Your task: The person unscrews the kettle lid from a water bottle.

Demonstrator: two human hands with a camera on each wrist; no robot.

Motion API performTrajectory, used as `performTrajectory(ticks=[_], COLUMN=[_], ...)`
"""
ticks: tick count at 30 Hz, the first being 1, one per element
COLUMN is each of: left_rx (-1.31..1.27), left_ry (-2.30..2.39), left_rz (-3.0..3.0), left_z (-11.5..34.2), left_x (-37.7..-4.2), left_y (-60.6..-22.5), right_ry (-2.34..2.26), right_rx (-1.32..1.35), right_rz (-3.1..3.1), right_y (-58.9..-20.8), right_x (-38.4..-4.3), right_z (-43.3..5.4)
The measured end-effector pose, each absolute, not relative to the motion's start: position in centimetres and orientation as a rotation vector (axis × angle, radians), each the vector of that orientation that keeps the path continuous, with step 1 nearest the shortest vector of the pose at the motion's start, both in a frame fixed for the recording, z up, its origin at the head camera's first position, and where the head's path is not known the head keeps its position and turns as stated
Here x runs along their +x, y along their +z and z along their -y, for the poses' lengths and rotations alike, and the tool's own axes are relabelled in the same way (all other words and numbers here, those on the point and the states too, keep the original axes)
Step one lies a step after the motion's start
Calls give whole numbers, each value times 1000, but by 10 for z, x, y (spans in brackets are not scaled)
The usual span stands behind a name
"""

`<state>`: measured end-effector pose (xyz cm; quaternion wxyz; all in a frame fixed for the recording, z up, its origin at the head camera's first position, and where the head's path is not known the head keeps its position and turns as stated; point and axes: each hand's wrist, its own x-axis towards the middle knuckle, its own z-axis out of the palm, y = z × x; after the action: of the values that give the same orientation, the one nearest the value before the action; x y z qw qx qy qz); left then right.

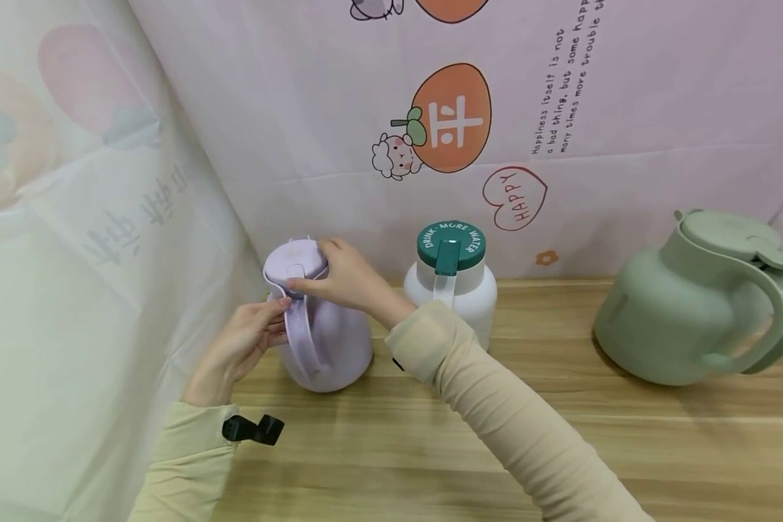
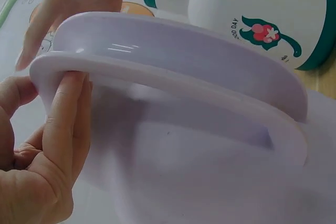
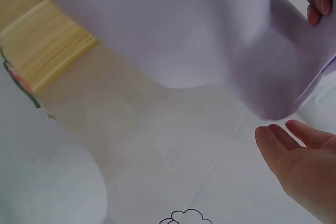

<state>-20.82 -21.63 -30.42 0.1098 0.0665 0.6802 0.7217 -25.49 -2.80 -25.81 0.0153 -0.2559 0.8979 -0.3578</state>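
Note:
A lavender jug [image 1: 341, 344] stands on the table at the left, its lid [image 1: 293, 259] in place. My left hand [image 1: 251, 333] holds the upper end of the jug's handle [image 1: 305, 341], thumb on one side and fingers on the other, as the left wrist view shows close up. Over the lid reaches my right hand [image 1: 346, 275], its thumb extended near the lid's front tab and its other fingers at the far right edge. In the right wrist view, the fingers [image 3: 270, 145] look fairly straight, right by the jug's rim.
A white bottle [image 1: 479, 297] with a green lid [image 1: 453, 243] stands just right of the jug, partly behind my right forearm. Farther right is a sage green jug [image 1: 665, 319]. Printed white sheeting [image 1: 339, 145] hangs behind the wooden table [image 1: 391, 449] and along its left.

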Motion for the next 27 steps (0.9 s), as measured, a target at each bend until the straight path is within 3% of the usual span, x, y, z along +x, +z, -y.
performTrajectory(ticks=[27], left_rx=[363], left_ry=[2030], left_rz=[-2021], left_z=[215], left_x=[-206], left_y=[-303], right_ry=[-948], right_rx=[-729], right_rz=[-2979], right_y=[-259], right_x=[-255], right_z=[42])
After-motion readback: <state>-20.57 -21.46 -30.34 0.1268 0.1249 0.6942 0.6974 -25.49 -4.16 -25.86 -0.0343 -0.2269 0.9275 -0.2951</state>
